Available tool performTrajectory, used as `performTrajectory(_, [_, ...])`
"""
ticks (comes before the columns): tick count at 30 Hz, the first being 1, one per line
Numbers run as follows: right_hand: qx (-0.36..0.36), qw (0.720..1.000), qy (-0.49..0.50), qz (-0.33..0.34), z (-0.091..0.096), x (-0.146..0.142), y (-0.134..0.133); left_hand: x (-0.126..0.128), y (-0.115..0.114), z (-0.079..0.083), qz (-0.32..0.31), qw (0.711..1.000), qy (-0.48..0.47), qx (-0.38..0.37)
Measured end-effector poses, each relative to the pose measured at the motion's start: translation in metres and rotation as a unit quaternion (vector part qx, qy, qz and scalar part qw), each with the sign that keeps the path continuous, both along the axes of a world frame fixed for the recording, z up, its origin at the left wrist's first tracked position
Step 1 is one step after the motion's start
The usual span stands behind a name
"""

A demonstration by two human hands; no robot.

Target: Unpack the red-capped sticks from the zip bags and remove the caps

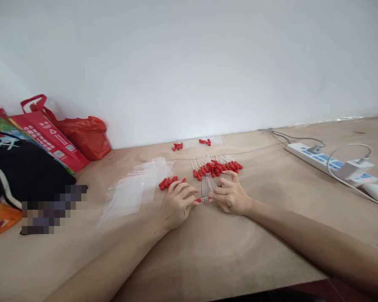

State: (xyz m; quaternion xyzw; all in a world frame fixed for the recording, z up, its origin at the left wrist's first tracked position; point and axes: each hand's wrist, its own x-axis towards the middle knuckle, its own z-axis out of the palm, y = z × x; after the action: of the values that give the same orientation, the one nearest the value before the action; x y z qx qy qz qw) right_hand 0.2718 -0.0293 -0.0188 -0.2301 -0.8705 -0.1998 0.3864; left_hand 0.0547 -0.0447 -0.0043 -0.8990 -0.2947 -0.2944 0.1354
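Both hands rest on a brown tabletop (227, 251), meeting over a small row of clear droppers (205, 188). My left hand (178, 203) pinches the red bulb end of one dropper lying flat. My right hand (229, 195) has its fingers curled on the other end of that row. Just beyond the fingers lies a heap of clear droppers with red bulbs (217, 165). A few loose red bulbs (168, 182) sit beside my left hand. Left of them lies a stack of small clear zip bags (135, 186).
Two filled bags of droppers (195, 143) lie by the white wall. A white power strip (327, 161) with a plugged charger and cables is at the right. Red shopping bags (66, 134) and a dark bag (22, 172) crowd the left edge.
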Motion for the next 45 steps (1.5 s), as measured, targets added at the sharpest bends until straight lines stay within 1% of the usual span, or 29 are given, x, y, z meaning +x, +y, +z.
performTrajectory(2, [-0.016, 1.000, 0.015, -0.012, -0.001, 0.008, 0.002, -0.006, 0.001, 0.000, 0.010, 1.000, -0.017, -0.002])
performTrajectory(6, [-0.071, 0.993, 0.048, -0.077, -0.004, 0.024, 0.007, -0.020, 0.003, 0.000, 0.062, 0.995, -0.067, -0.026])
performTrajectory(8, [-0.089, 0.990, 0.056, -0.096, -0.005, 0.025, 0.008, -0.024, 0.007, 0.001, 0.078, 0.991, -0.101, -0.035])
performTrajectory(10, [-0.105, 0.986, 0.064, -0.110, -0.005, 0.020, 0.009, -0.028, 0.014, 0.003, 0.113, 0.983, -0.143, -0.031])
performTrajectory(13, [-0.129, 0.981, 0.083, -0.122, -0.004, 0.007, 0.009, -0.040, 0.027, 0.008, 0.198, 0.961, -0.191, -0.021])
performTrajectory(15, [-0.132, 0.977, 0.109, -0.125, -0.005, -0.001, 0.010, -0.051, 0.035, 0.010, 0.250, 0.945, -0.209, -0.035])
performTrajectory(17, [-0.125, 0.975, 0.136, -0.126, -0.005, -0.009, 0.011, -0.060, 0.040, 0.011, 0.286, 0.927, -0.232, -0.072])
performTrajectory(20, [-0.119, 0.974, 0.144, -0.126, -0.007, -0.017, 0.014, -0.068, 0.044, 0.009, 0.317, 0.900, -0.260, -0.149])
performTrajectory(23, [-0.122, 0.977, 0.121, -0.125, -0.007, -0.022, 0.016, -0.068, 0.043, 0.007, 0.337, 0.885, -0.245, -0.208])
performTrajectory(26, [-0.130, 0.980, 0.092, -0.117, -0.006, -0.022, 0.016, -0.067, 0.041, 0.008, 0.347, 0.882, -0.219, -0.232])
performTrajectory(29, [-0.139, 0.983, 0.056, -0.104, -0.003, -0.021, 0.015, -0.068, 0.041, 0.009, 0.364, 0.884, -0.196, -0.218])
performTrajectory(32, [-0.155, 0.983, 0.032, -0.094, -0.002, -0.019, 0.015, -0.068, 0.040, 0.009, 0.377, 0.902, -0.148, -0.151])
performTrajectory(35, [-0.168, 0.981, 0.031, -0.088, -0.001, -0.019, 0.015, -0.060, 0.038, 0.008, 0.356, 0.926, -0.104, -0.065])
performTrajectory(37, [-0.166, 0.981, 0.043, -0.094, -0.002, -0.018, 0.015, -0.048, 0.036, 0.008, 0.324, 0.942, -0.079, -0.039])
performTrajectory(39, [-0.158, 0.979, 0.062, -0.109, -0.002, -0.017, 0.014, -0.031, 0.037, 0.009, 0.288, 0.955, -0.054, -0.038])
performTrajectory(41, [-0.152, 0.977, 0.083, -0.126, -0.002, -0.013, 0.013, -0.013, 0.043, 0.011, 0.270, 0.961, -0.035, -0.048])
performTrajectory(43, [-0.150, 0.973, 0.102, -0.139, -0.002, -0.008, 0.013, 0.005, 0.051, 0.014, 0.278, 0.958, -0.025, -0.071])
performTrajectory(45, [-0.153, 0.970, 0.118, -0.147, -0.001, -0.002, 0.013, 0.019, 0.062, 0.015, 0.305, 0.946, -0.020, -0.109])
